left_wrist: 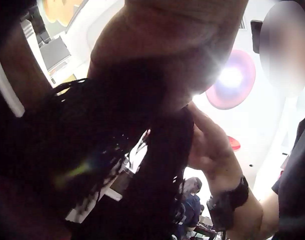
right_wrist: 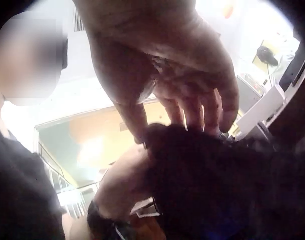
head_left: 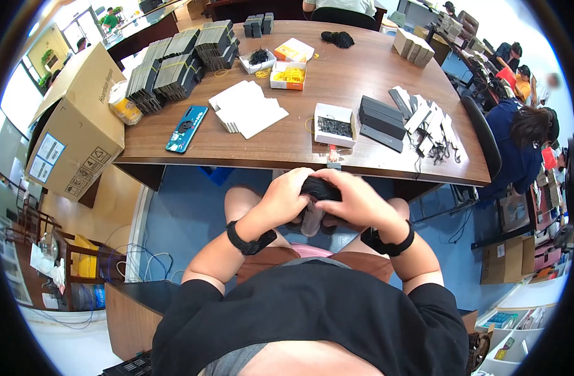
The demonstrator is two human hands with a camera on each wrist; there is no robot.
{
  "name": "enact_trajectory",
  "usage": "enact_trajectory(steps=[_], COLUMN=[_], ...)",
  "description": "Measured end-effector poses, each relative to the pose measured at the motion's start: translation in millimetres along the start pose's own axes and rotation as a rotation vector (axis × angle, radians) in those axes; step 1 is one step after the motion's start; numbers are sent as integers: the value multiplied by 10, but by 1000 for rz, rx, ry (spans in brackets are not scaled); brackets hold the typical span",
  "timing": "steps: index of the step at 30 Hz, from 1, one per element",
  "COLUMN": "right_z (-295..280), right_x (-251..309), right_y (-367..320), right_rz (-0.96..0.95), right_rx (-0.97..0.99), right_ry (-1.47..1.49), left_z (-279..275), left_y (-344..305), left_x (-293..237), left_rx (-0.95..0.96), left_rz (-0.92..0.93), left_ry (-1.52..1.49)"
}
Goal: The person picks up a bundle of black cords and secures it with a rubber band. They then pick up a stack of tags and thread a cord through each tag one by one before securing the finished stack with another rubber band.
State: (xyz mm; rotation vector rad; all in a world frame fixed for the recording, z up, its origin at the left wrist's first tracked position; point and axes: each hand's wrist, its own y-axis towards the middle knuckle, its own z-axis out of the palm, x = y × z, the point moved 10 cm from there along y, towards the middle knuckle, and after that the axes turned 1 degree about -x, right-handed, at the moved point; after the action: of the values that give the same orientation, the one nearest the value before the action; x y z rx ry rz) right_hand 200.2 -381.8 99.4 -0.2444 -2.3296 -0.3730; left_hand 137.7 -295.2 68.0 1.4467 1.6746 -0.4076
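A bundle of thin black cords (head_left: pixel 320 188) is held between both hands, below the table's front edge and above the lap. My left hand (head_left: pixel 288 194) grips its left side, and in the left wrist view strands of the black cords (left_wrist: pixel 157 175) hang down from that hand. From the other side my right hand (head_left: pixel 356 199) holds the bundle, thumb toward the body. The right wrist view shows the fingers and thumb of the right hand (right_wrist: pixel 167 75) closed down onto the dark cords (right_wrist: pixel 207 170). Much of the bundle is hidden or dark in the wrist views.
On the wooden table (head_left: pixel 237 153) lie white cards (head_left: pixel 248 109), a phone (head_left: pixel 187 128), a white box of small black pieces (head_left: pixel 334 125), dark grey flat boxes (head_left: pixel 381 122) and another black cord bundle (head_left: pixel 338 39). Banded grey stacks (head_left: pixel 174 66) and a cardboard carton (head_left: pixel 80 125) stand left.
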Motion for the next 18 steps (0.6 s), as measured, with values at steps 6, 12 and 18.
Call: enact_trajectory(steps=[6,12,18], right_z=[-673,-415,-532], right_x=[-376,-999,-1112], right_y=[486,789,782], right_rz=[-85,123,15], right_rx=[-377,-54,-111], right_ry=[-600,-863,-916], left_z=[34,21,-33], left_y=[-45,-103,-148], left_x=[-3,20,73], left_rx=[29,78,57], left_rz=[20,10,19], left_ry=[-39,-106,-113])
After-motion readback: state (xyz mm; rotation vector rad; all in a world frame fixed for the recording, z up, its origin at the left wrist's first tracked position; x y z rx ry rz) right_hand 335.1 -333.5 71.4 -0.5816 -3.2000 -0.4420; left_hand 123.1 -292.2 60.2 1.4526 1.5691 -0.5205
